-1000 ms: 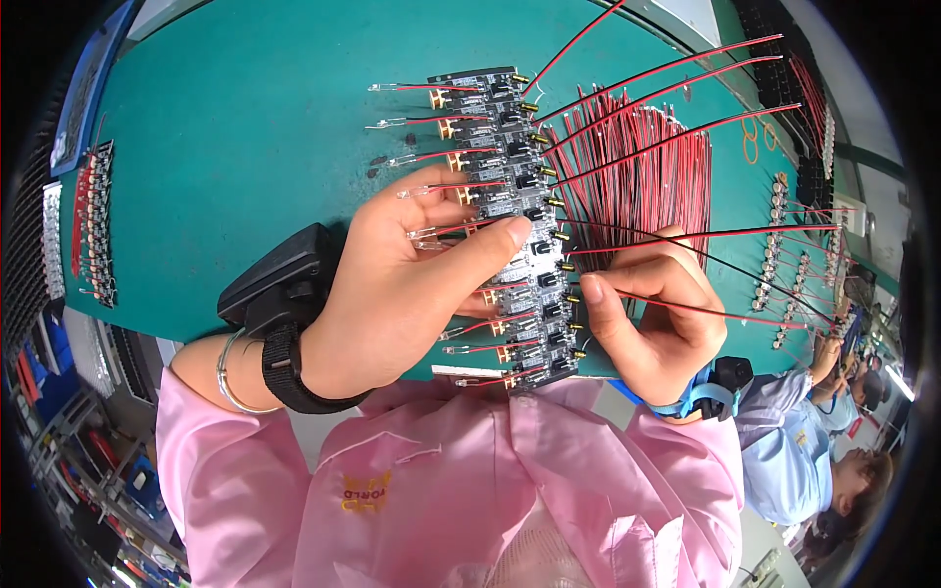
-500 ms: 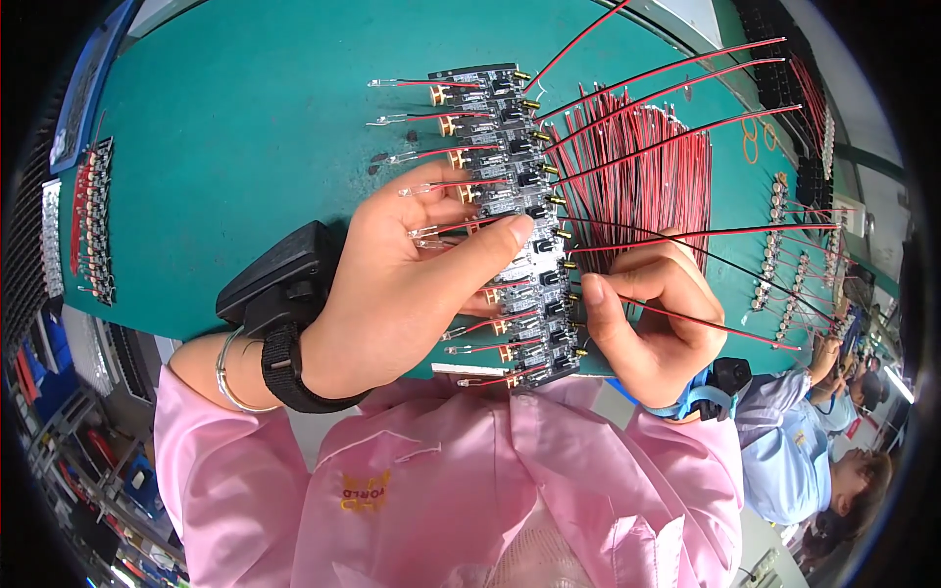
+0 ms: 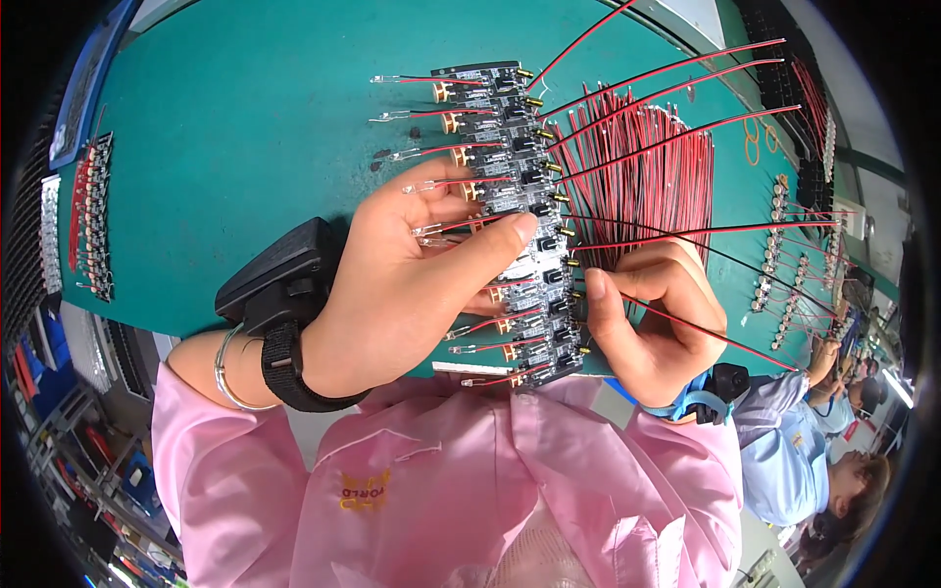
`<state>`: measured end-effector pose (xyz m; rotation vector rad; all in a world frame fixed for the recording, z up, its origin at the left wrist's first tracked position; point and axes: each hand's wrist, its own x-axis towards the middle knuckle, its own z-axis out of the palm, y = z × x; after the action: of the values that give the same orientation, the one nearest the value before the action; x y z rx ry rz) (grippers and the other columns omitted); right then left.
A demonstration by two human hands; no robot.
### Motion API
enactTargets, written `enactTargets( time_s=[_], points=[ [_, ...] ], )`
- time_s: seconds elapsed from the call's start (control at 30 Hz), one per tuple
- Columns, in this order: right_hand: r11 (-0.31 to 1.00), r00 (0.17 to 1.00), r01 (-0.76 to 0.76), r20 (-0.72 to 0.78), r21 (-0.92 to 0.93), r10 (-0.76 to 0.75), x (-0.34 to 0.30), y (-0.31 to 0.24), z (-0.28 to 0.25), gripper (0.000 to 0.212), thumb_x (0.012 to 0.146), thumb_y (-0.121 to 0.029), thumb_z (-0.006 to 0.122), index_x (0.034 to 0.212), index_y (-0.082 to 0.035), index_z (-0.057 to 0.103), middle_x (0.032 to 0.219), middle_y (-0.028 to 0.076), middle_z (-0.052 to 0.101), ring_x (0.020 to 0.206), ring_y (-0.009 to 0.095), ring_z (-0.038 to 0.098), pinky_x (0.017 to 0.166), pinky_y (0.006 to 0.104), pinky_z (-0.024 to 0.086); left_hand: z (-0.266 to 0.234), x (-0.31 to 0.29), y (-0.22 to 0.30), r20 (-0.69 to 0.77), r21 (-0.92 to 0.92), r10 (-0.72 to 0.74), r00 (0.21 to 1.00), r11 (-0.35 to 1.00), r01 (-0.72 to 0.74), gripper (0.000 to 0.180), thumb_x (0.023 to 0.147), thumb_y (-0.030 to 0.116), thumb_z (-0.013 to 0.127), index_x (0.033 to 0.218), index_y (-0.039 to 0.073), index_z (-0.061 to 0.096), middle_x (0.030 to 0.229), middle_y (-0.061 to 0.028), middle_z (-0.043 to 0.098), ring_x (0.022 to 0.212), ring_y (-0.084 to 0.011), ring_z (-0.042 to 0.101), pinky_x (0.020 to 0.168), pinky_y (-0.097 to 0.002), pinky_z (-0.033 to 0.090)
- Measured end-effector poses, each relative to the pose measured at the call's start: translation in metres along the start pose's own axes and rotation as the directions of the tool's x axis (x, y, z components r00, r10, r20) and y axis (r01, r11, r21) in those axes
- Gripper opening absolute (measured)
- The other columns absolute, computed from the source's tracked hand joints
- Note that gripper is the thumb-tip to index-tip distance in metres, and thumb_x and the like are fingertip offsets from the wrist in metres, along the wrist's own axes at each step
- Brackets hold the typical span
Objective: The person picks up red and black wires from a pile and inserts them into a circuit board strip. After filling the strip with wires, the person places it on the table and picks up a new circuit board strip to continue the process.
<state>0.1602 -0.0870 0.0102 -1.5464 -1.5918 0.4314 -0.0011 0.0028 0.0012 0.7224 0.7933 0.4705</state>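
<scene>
A long strip of joined black circuit boards (image 3: 498,106) stands in front of me, with copper coils and small clear-tipped red leads along its left edge. My left hand (image 3: 392,274) grips the strip's middle, thumb on the face and fingers behind it. Several red-and-black wires (image 3: 686,140) stick out to the right from the strip's right edge. Beside the lower part of that edge, my right hand (image 3: 662,328) is closed, thumb against forefinger, on a red-and-black wire (image 3: 745,348) whose far end trails right. The exact pinch point is partly hidden by the fingers.
Behind my right hand lies a thick bundle of red-and-black wires (image 3: 667,162) on the green table (image 3: 225,127). Finished-looking strips (image 3: 95,220) lie at the far left, more boards (image 3: 774,245) at the right. Rubber bands (image 3: 752,142) lie near them. A co-worker (image 3: 799,461) sits at right.
The strip and my left hand have shifted very slightly to the right. My right hand stays beside the strip's edge, and the wire's trailing end has dipped a little.
</scene>
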Motion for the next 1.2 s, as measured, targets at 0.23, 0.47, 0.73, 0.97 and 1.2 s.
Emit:
enactTargets(
  time_s=[0.23,0.47,0.73,0.97,1.2],
  points=[
    [1.000,1.000,0.023,-0.007,-0.009,-0.023,0.0001,0.0011,0.0013,0.014,0.060,0.004,0.071,0.068,-0.002,0.060,0.059,0.006,0.054,0.052,0.018,0.050,0.049,0.0268,0.037,0.0017,-0.0014,-0.0006,-0.018,-0.006,0.016,1.000,1.000,-0.016,0.025,0.081,0.006,0.057,0.102,-0.001,0.048,0.092,-0.0062,0.060,0.074,-0.0088,0.059,0.054,-0.0208,0.052],
    [1.000,1.000,0.023,-0.018,0.001,-0.023,-0.0005,0.0016,0.0022,0.014,0.060,0.003,0.071,0.067,-0.002,0.059,0.059,0.006,0.054,0.051,0.018,0.050,0.049,0.0267,0.037,0.0013,-0.0013,0.0009,-0.006,0.007,-0.005,1.000,1.000,0.005,0.023,0.081,0.005,0.056,0.102,0.000,0.048,0.091,-0.0061,0.060,0.074,-0.0091,0.059,0.054,-0.0212,0.052],
    [0.998,0.998,0.064,0.012,-0.002,-0.064,0.0015,0.0018,0.0012,0.015,0.060,0.003,0.071,0.065,-0.002,0.058,0.058,0.006,0.054,0.050,0.018,0.050,0.049,0.0265,0.037,0.0030,-0.0021,0.0001,-0.018,-0.021,0.014,1.000,1.000,-0.015,0.022,0.081,0.005,0.056,0.101,0.000,0.048,0.090,-0.0055,0.060,0.074,-0.0090,0.059,0.054,-0.0212,0.052],
    [1.000,1.000,0.008,0.006,-0.009,-0.008,0.0005,0.0002,0.0017,0.015,0.061,0.004,0.070,0.064,-0.002,0.057,0.058,0.007,0.054,0.050,0.018,0.050,0.048,0.0266,0.037,0.0012,-0.0021,0.0004,0.000,-0.006,-0.011,1.000,1.000,0.011,0.023,0.081,0.005,0.057,0.102,0.001,0.048,0.090,-0.0053,0.060,0.074,-0.0086,0.059,0.055,-0.0212,0.052],
    [1.000,1.000,0.010,-0.010,0.005,-0.010,-0.0020,-0.0010,0.0045,0.015,0.063,0.007,0.067,0.065,-0.001,0.053,0.059,0.007,0.053,0.052,0.016,0.047,0.051,0.0258,0.035,0.0027,-0.0035,0.0004,0.000,-0.007,0.005,1.000,1.000,-0.005,0.024,0.081,0.005,0.057,0.103,0.001,0.048,0.090,-0.0051,0.059,0.075,-0.0089,0.059,0.055,-0.0217,0.052]
  ],
)
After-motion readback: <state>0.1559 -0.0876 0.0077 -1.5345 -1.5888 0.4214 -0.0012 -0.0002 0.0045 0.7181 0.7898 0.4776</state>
